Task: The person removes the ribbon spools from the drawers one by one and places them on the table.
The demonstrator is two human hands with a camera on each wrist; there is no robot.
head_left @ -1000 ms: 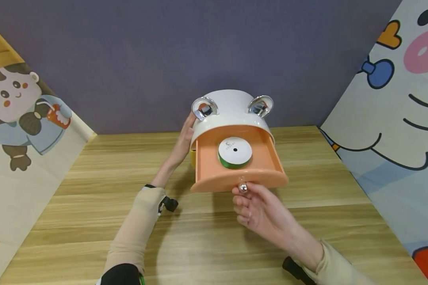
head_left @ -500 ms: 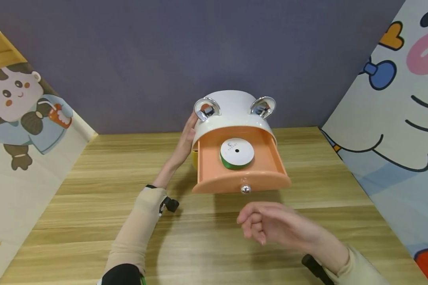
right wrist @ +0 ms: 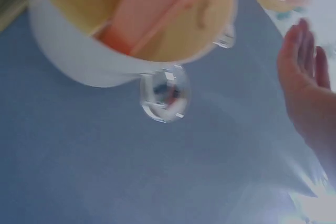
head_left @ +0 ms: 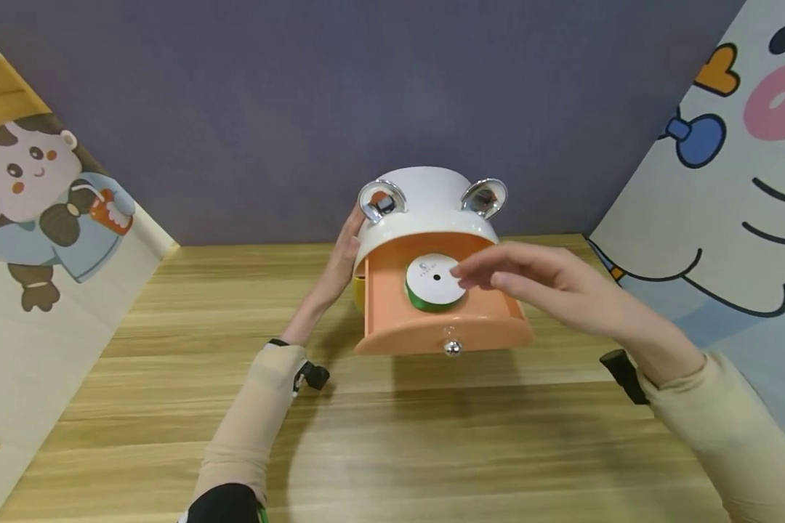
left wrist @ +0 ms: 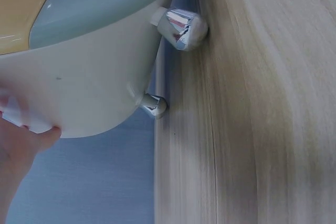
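A white, animal-shaped storage box [head_left: 425, 196] with silver ears stands against the back wall. Its orange drawer [head_left: 387, 309] is pulled out, with a small silver knob [head_left: 453, 348] on its front. A spool of green ribbon [head_left: 425, 290] with a white face lies flat in the drawer. My left hand [head_left: 337, 270] rests its fingers on the box's left side; the left wrist view shows the thumb against the white wall. My right hand [head_left: 549, 283] hangs over the drawer's right side, fingers extended, tips at the spool's right edge. Whether they touch it, I cannot tell.
The wooden table [head_left: 366, 450] spreads out in front of the box. A dark grey wall [head_left: 392, 94] rises right behind it. Printed cartoon panels stand on the left and right. Silver feet [left wrist: 184, 29] carry the box in the left wrist view.
My right hand has let go of the drawer knob, drawn back, then moved up over the drawer to the spool. The drawer stays pulled out, and my left hand keeps its place.
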